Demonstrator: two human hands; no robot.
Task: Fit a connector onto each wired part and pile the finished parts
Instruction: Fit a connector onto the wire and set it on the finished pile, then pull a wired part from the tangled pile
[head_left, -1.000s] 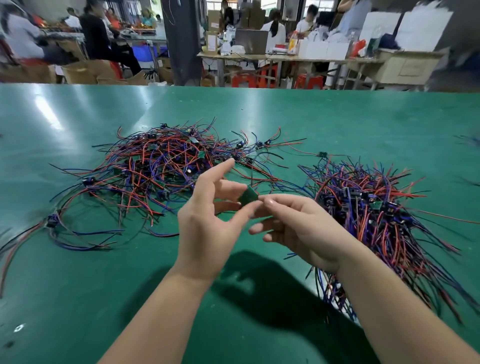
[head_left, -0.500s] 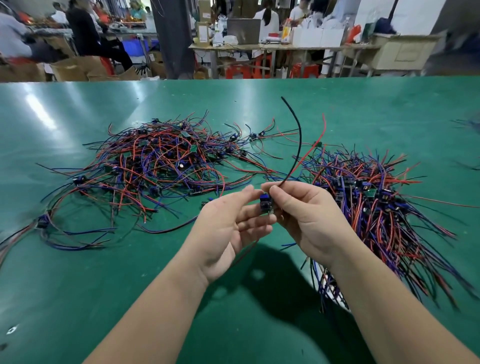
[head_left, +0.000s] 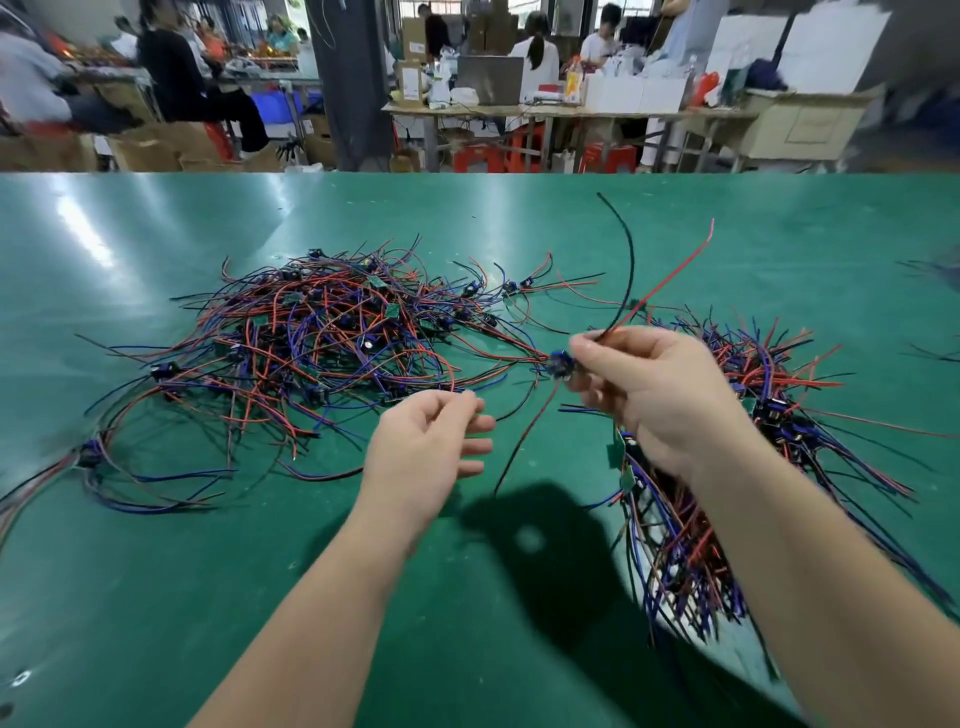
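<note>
Near 6 o'clock the left hand (head_left: 426, 441) hangs with its fingers loosely curled, holding nothing visible. Beyond it at 3 o'clock the right hand (head_left: 660, 400) pinches the wired part (head_left: 560, 362) where its leads meet the small blue body. The part looks light and floppy, with black and red leads arcing upward, so the stiff body seems the safer hold. Farther off, tangled piles lie at 10 o'clock (head_left: 322, 338) and 4 o'clock (head_left: 779, 426).

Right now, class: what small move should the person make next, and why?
Probably set down the wired part: the right hand pinches it, blue connector seemingly fitted; the left hand holds nothing. Whether left pile or right pile takes finished parts is unclear.
</note>
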